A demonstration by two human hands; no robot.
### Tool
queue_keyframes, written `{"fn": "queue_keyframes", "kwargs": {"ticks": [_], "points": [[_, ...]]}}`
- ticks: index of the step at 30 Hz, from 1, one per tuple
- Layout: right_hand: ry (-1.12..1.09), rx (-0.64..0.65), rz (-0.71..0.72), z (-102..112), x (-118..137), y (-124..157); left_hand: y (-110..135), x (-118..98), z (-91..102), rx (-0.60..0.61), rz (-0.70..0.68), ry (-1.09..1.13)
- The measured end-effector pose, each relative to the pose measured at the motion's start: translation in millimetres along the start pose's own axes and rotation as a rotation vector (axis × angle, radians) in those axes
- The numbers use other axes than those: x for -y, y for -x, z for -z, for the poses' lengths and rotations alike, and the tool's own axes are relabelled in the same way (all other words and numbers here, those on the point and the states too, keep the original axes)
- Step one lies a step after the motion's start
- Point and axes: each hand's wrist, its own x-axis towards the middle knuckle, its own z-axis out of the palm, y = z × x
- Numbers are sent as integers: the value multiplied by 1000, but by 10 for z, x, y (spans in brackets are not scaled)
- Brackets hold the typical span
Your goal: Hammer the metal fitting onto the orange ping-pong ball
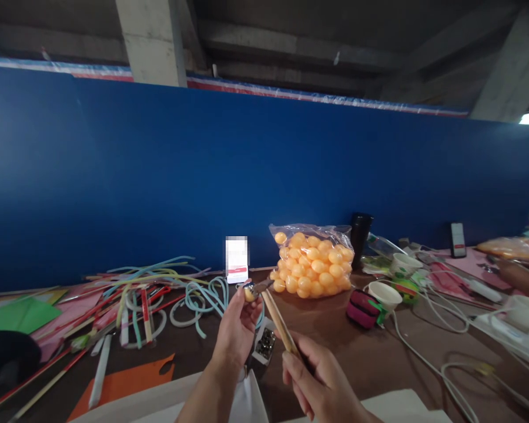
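Near the middle of the view, my left hand (238, 329) is raised over the table with its fingers closed on a small shiny round metal piece (249, 292). A dark, narrow part sticks out to the right of that piece; I cannot make out what it is. My right hand (311, 373) grips the lower end of a light brown wooden stick (277, 320). The stick slants up and left, its top end close to my left fingertips; whether they touch is unclear. Below and between my hands lies a small open box (259, 356) holding several shiny metal pieces.
Behind my hands stand a clear bag of orange balls (312, 267), a phone (237, 258) and a black bottle (360, 238). Colourful tubes and sticks (145, 299) pile up at left. At right are a purple pouch (362, 308), paper cups (385, 295) and white cables (441, 376).
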Motion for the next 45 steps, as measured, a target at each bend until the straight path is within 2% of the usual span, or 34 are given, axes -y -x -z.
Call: {"fn": "queue_keyframes", "kwargs": {"ticks": [15,24,28,32,36,40,45], "points": [[20,-14,5,3,4,-3,9,-7,-6,77,-15,-65],[14,-34,-7,7,27,-11,27,-18,-20,88,-14,-91],[38,-6,-32,17,10,-20,30,-23,-29,72,-13,-99],[8,-44,-20,15,4,-27,38,-33,-41,72,-8,-85],[36,-14,-33,-1,21,-24,41,-37,-47,77,-10,-111],[13,-53,-18,-3,37,-6,36,-37,-42,70,-14,-104],[57,0,-32,6,50,-3,31,-24,-28,76,-24,-146]]}}
